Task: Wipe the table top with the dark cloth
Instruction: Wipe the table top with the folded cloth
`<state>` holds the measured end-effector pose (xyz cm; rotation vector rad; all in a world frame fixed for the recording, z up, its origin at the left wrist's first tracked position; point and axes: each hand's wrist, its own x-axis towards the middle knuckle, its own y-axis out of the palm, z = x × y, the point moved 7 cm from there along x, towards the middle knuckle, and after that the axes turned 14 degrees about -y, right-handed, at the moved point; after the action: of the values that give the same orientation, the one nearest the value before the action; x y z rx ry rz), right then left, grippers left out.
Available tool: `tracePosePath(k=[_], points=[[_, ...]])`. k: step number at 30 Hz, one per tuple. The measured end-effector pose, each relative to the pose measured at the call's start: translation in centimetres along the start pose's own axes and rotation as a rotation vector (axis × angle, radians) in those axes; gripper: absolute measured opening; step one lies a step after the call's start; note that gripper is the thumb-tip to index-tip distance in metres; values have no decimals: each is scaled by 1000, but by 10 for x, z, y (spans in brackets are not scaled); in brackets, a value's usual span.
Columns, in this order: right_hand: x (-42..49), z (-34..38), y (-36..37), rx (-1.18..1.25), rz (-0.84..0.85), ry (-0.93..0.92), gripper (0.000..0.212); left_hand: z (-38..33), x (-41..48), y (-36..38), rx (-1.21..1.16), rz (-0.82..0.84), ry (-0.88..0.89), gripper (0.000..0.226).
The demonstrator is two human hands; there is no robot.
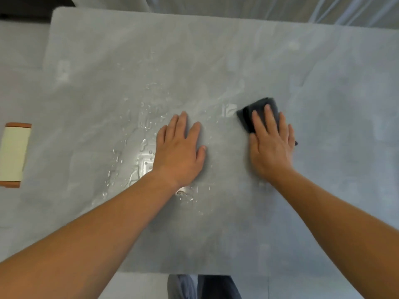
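- Under my right hand [272,145] the dark cloth [258,114] lies flat, fingers [267,117] spread and pressing it down, not pinching.
- Left of those fingers, water droplets [142,152] cover the surface [216,61].
- My left hand [180,149] rests open, holding nothing, nearer the wet patch.

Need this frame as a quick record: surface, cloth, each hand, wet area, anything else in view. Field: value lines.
surface: grey table top, stone-look finish
cloth: dark cloth, folded, flat on the table
right hand: palm down, pressing on the cloth
left hand: flat on the bare table, holding nothing
wet area: water droplets left of and under the left hand
other: chair seat, cream with brown frame, at left edge
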<state>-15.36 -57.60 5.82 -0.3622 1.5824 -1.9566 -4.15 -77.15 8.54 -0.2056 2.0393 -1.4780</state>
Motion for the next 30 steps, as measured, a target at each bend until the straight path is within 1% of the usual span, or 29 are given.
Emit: tracePosePath(k=[2, 3, 4, 8, 10, 12, 15, 16, 17, 18, 19, 21, 22, 23, 24, 25, 28, 30], points=[[34, -10, -6, 33, -32, 85, 56, -8, 21, -5, 17, -5, 2, 58], [43, -7, -6, 26, -35, 74, 56, -12, 31, -8, 24, -10, 2, 58], [44, -2, -6, 13, -31, 31, 56, -13, 40, -11, 31, -12, -5, 59], [9, 21, 0, -75, 53, -287, 56, -14, 57, -18, 73, -6, -67, 58], [17, 9, -3, -71, 89, -339, 56, -15, 56, -18, 77, 7, -71, 58], [48, -4, -12, -43, 67, -259, 56, -15, 57, -19, 71, 13, -70, 57], [103, -14, -20, 43, -11, -19, 56, -14, 59, -21, 69, -5, -76, 54], [112, -10, -21, 48, -30, 25, 57, -15, 60, -21, 70, -11, -78, 53], [115, -3, -20, 45, -43, 28, 57, -15, 60, -21, 70, -18, -81, 52], [112, 7, -19, 36, -44, -16, 58, -16, 60, -22, 66, -25, -85, 51], [104, 18, -16, 14, -26, -105, 58, -16, 61, -23, 57, -30, -89, 50], [81, 34, -8, -44, 29, -340, 57, -16, 63, -24, 37, -32, -96, 48], [74, 36, -7, -55, 50, -423, 56, -16, 63, -25, 32, -33, -97, 46], [77, 31, -9, -48, 57, -456, 56, -15, 64, -25, 28, -36, -94, 44], [87, 24, -12, -42, 54, -440, 57, -15, 64, -26, 24, -41, -92, 42], [103, 17, -15, -39, 49, -382, 58, -14, 65, -27, 18, -47, -90, 41], [164, 0, -25, 15, -11, -122, 58, -11, 67, -33, 23, -66, -77, 38], [185, 3, -28, 19, -35, -37, 57, -9, 70, -37, 28, -70, -52, 37]])
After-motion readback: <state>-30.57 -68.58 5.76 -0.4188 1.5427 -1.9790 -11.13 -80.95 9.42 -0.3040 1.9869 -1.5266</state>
